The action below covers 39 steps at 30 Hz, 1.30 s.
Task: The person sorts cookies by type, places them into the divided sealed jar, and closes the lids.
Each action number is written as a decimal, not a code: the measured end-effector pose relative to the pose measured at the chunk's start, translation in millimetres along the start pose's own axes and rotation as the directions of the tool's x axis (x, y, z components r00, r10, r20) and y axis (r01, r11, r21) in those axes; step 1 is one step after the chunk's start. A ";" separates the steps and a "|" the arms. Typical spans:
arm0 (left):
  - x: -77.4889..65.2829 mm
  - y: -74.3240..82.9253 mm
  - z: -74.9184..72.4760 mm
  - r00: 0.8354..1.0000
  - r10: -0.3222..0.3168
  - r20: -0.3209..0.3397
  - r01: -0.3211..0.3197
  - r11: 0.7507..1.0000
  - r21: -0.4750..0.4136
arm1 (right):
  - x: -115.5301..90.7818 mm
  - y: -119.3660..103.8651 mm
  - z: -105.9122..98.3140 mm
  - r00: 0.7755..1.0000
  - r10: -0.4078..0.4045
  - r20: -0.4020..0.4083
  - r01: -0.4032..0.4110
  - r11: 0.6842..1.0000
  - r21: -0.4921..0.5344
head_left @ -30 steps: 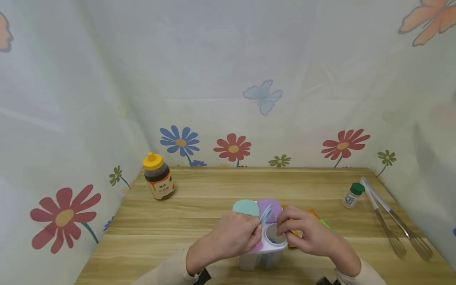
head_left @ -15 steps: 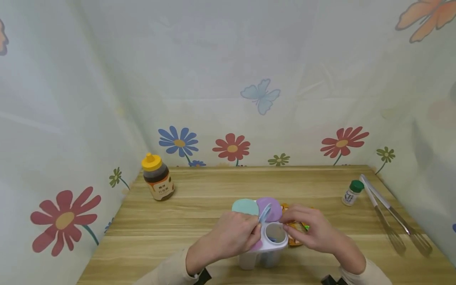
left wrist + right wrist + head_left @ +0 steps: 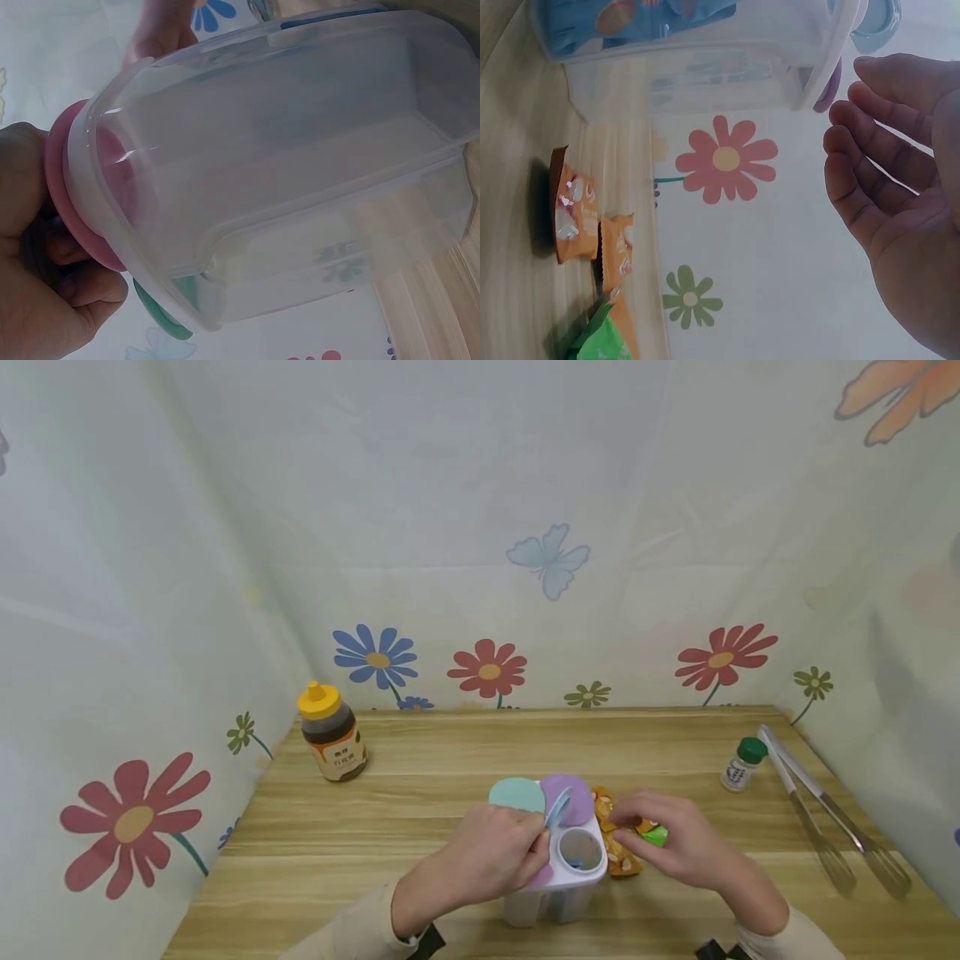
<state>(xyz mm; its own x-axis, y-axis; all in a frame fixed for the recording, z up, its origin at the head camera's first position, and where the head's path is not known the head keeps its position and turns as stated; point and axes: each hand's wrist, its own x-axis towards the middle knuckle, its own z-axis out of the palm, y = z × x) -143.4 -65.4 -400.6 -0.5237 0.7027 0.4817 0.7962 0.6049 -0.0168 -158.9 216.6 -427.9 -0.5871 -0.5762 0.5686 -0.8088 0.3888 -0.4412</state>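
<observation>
A clear plastic storage box (image 3: 558, 906) with a white top and round coloured lids stands on the table. My left hand (image 3: 495, 852) grips the light blue lid (image 3: 558, 808) of one compartment, which is tilted up so the round opening shows. Teal (image 3: 517, 795), purple (image 3: 568, 800) and pink (image 3: 64, 180) lids cover the other compartments. Through the box wall in the right wrist view, a blue packet (image 3: 637, 22) shows inside. My right hand (image 3: 678, 839) holds nothing, fingers loosely bent, above orange snack packets (image 3: 621, 858) and a green packet (image 3: 656, 836) right of the box.
At the back left stands a honey bottle (image 3: 333, 735) with a yellow cap. A small green-capped shaker (image 3: 742, 766) and long metal tongs (image 3: 817, 797) are on the right of the wooden table (image 3: 420, 760). A flowered cloth (image 3: 420, 527) surrounds it on three sides.
My right hand has drawn away to the right from the compartment's opening and is now over the snack packets. The left hand keeps holding up the blue lid in the same place.
</observation>
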 end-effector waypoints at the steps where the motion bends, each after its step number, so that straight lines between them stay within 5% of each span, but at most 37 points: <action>1: 0.1 0.0 -0.2 1.000 -0.002 0.003 0.002 1.000 -0.002 | -1.2 1.0 -0.5 1.000 0.002 -0.004 -0.002 1.000 -0.009; 24: 0.9 1.9 -2.1 1.000 -0.014 0.025 0.014 1.000 0.009 | -24.7 17.3 -10.3 0.995 0.052 -0.085 -0.064 0.988 -0.140; 39: 1.0 1.7 -2.8 0.999 -0.010 0.031 0.010 1.000 0.000 | -44.2 31.4 -10.0 0.976 0.212 -0.047 -0.217 0.954 -0.205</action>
<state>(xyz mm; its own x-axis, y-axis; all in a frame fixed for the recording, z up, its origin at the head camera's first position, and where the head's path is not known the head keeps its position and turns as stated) -141.8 -64.8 -397.6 -0.5410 0.7076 0.4545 0.7908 0.6120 -0.0113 -158.7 261.4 -459.8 -0.7458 -0.4464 0.4944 -0.6515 0.6434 -0.4019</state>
